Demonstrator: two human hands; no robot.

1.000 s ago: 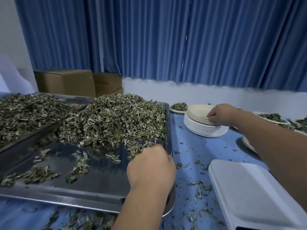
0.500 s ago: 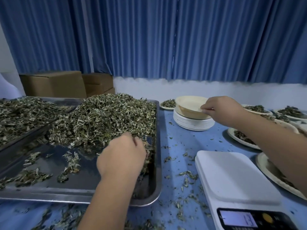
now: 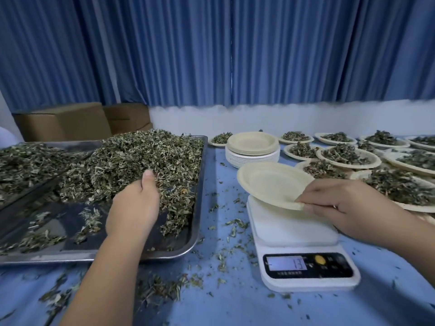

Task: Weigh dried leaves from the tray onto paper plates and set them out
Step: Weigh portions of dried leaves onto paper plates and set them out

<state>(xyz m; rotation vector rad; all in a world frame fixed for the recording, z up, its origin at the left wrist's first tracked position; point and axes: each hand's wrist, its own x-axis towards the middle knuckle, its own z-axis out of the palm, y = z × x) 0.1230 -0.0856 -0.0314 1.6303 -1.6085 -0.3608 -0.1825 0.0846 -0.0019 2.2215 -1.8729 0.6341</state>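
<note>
Head view, then: what could go wrong for us from here?

— The paper plate first. We hold it tilted over the scale, far rim high, and we cannot tell whether its near rim touches the platform. If we set it down off-centre, toward three o'clock, it may overhang and tip once leaves land on it.

— And the display?

— It is lit and shows a figure. If we load without checking it, the weight could come out wrong. The dried leaves are also light and crumbly. A full handful carried from the tray, at nine o'clock of the scale, would likely shed onto the blue table, where scraps already lie.

— How do our hands sit?

— The right hand comes in from four o'clock, palm down, pinching the plate's near rim between thumb and fingertips. The left hand is dug into the near side of the heap, thumb up. Its fingers are buried, so we cannot tell whether they are closed round a handful.

— What else is near?

— The stack of empty plates stands at twelve o'clock of the scale. The filled plates spread from one to three o'clock, close enough that a careless sweep of our right forearm could knock them.
</note>
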